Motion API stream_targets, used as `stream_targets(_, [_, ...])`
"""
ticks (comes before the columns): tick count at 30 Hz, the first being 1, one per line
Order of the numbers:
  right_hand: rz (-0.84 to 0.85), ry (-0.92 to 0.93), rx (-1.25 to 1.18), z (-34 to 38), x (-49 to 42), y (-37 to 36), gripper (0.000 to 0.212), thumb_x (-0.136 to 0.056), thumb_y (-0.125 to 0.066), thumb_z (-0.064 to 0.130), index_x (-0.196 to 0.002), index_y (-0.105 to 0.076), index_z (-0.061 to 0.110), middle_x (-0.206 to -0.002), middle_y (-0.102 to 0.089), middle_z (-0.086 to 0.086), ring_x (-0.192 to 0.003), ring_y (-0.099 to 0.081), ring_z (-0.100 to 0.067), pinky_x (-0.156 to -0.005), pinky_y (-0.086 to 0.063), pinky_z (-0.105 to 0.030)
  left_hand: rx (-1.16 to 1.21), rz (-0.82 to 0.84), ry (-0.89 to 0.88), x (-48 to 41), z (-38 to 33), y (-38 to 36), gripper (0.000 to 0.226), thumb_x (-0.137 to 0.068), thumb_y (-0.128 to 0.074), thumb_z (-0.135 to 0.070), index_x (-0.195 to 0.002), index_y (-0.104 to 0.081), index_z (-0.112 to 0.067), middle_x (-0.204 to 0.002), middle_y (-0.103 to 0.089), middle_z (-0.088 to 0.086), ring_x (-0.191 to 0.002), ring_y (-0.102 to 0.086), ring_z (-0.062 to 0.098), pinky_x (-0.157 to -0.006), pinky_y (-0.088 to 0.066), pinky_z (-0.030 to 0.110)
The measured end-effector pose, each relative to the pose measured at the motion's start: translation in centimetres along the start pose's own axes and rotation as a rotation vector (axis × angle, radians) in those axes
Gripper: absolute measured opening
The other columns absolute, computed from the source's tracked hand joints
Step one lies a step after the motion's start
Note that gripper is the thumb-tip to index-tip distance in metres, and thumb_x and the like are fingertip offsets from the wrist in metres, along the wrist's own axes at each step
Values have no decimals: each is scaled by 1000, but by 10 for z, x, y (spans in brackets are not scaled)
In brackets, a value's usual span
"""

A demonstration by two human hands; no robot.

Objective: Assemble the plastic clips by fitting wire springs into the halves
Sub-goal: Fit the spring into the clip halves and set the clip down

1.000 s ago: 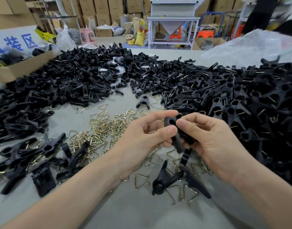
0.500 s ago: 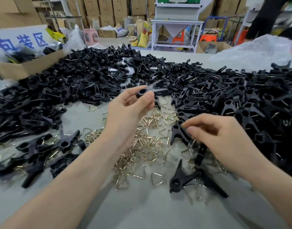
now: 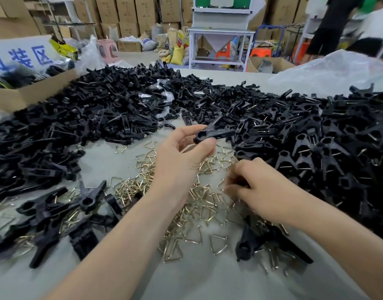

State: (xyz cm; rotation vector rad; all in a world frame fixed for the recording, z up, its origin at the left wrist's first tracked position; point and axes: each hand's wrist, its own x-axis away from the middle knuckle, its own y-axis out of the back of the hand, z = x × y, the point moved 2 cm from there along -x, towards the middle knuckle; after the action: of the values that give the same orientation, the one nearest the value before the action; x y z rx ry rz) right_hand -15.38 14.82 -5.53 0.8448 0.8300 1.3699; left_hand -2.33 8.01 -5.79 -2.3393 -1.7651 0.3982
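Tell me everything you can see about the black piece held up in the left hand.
The black plastic clip looks like matte moulded plastic, with a rounded, hollowed end pointing left and two arms spreading toward the right. It lies roughly level, raised above the table, over the scattered brass-coloured wire springs. The left hand pinches its rounded end between thumb and fingertips; nothing else touches it. Whether a spring is already fitted cannot be told. The black heap lies behind it.

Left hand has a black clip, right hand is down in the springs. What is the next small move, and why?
Probably pinch one wire spring out of the pile with the right hand and bring it up to the black clip held in the left hand; no spring shows on that clip yet.
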Motion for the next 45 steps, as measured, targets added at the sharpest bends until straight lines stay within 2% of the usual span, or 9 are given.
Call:
stream_targets(6, [-348, -117, -565, -33, 19, 14, 15, -85, -68, 10, -81, -64, 24, -69, -67, 2, -53, -54, -6, -50, -42, -15, -221, 189, -97, 11, -1, -13, 27, -76, -74, 3, -91, -66, -18, -82, -70, -7, -75, -64, 6, -74, -55, 18])
stream_targets(9, [-410, -191, -991, -43, 26, 15, 20, -79, -69, -2, -78, -74, 18, -66, -68, -3, -55, -61, -9, -53, -48, -14, -224, 250, -74, 17, 0, -20, 27, -76, -73, 7, -87, -64, -15, -82, -72, -7, -75, -65, 8, -69, -53, 15])
stream_targets(13, [-433, -196, -1287, -42, 28, 21, 6, -64, -68, 12, -67, -73, 14, -67, -69, -4, -59, -67, -14, -53, -52, -17, -229, 322, -29, 24, 4, -27, 28, -76, -72, 8, -83, -63, -17, -90, -74, -3, -80, -67, 13, -73, -55, 20])
stream_targets(15, [-395, -197, -1279, -38, 29, 22, 4, -63, -68, 15, -65, -72, 16, -67, -69, -4, -53, -63, -12, -46, -49, -18, -235, 356, -22, 26, 5, -29, 28, -76, -72, 9, -83, -63, -17, -96, -73, 3, -82, -67, 15, -78, -55, 27])
stream_targets(20, [-298, -218, -1257, -36, 30, 29, 6, -60, -69, 11, -66, -70, 10, -60, -62, -4, -46, -52, -9, -37, -38, -15, -192, 416, -22, 27, 5, -31, 28, -74, -72, 11, -87, -66, -14, -93, -74, 5, -82, -67, 15, -72, -53, 17])
stream_targets(25, [-255, -190, -1238, -36, 33, 33, 3, -61, -69, 11, -60, -71, 13, -60, -63, -5, -46, -54, -9, -40, -42, -15, -181, 427, -9, 29, 5, -33, 32, -73, -71, 13, -83, -67, -17, -82, -73, -1, -73, -65, 10, -65, -50, 14])
stream_targets(33, [-315, -150, -875, -42, 35, 43, 17, -75, -72, 0, -65, -70, 14, -57, -64, -6, -47, -55, -10, -43, -43, -16, -292, 421, -33, 29, 3, -32, 30, -72, -74, 7, -85, -68, -20, -86, -74, 7, -76, -63, 19, -72, -53, 24])
stream_targets(39, [-134, -38, -1160, -28, 44, 57, 8, -58, -74, 18, -63, -69, 15, -57, -57, -2, -47, -50, -9, -40, -40, -15, 310, 498, 350, 29, 10, -32, 30, -66, -62, 6, -93, -73, -2, -90, -74, 13, -75, -72, 16, -66, -57, 20])
stream_targets(45, [-266, 49, -1252, -9, 51, 56, 7, -65, -66, 14, -67, -62, 9, -55, -56, -3, -43, -49, -10, -36, -36, -15, 511, 569, 446, 31, 10, -33, 34, -72, -58, 8, -99, -74, -4, -91, -73, 12, -75, -72, 14, -68, -58, 22])
